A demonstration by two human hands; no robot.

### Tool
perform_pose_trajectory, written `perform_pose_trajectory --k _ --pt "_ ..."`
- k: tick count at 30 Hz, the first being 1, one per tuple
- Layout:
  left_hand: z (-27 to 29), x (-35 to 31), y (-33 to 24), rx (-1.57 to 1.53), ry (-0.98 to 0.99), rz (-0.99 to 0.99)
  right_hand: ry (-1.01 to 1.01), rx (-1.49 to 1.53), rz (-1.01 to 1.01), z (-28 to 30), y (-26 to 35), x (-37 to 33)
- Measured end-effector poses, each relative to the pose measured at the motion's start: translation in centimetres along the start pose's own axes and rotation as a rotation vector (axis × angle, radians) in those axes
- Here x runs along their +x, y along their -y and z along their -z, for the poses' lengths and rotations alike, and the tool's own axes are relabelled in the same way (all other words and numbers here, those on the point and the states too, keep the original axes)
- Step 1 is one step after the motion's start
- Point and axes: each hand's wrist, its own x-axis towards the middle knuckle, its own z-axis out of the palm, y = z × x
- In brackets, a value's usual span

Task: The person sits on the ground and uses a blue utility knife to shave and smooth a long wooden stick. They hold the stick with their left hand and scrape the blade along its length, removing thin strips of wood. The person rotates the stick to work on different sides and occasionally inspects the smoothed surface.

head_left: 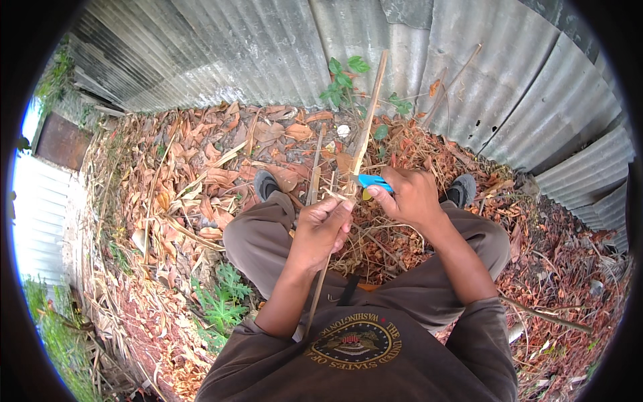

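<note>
My left hand (320, 234) is closed around a long, thin wooden strip (370, 117), perhaps split bamboo. The strip slants up and away from my lap toward the metal fence, with its lower end resting near my shirt. In my right hand (416, 199) is a blue-handled utility knife (373, 181), gripped with the thumb along its near side. Its blade end points left and meets the strip just beyond my left fingers. Pale, thin shavings or splinters stick out by the left fingertips. Whether the blade is cutting into the wood cannot be made out.
A corrugated metal fence (221, 57) closes off the far side. Dry brown leaves (221, 177) and twigs cover the ground. Another flat strip (316, 171) lies beyond my left hand. Green weeds (224, 301) grow at left, and a leafy plant (345, 80) stands against the fence.
</note>
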Motion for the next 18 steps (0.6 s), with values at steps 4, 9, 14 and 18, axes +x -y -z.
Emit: perform_pose_trajectory --k 4,9,14,18 --pt "-0.3 -0.2 -0.6 -0.015 0.015 -0.011 0.022 0.213 -0.141 0.0 -1.2 0.4" --pt "-0.2 0.1 0.1 -0.014 0.037 -0.001 0.128 0.354 -0.212 0.4 -0.8 0.6" --pt "-0.1 0.4 0.5 -0.03 0.041 0.009 0.222 0.422 -0.293 1.0 -0.5 0.7" --pt "-0.3 0.3 0.3 0.01 0.025 -0.008 0.296 0.395 -0.351 1.2 -0.4 0.9"
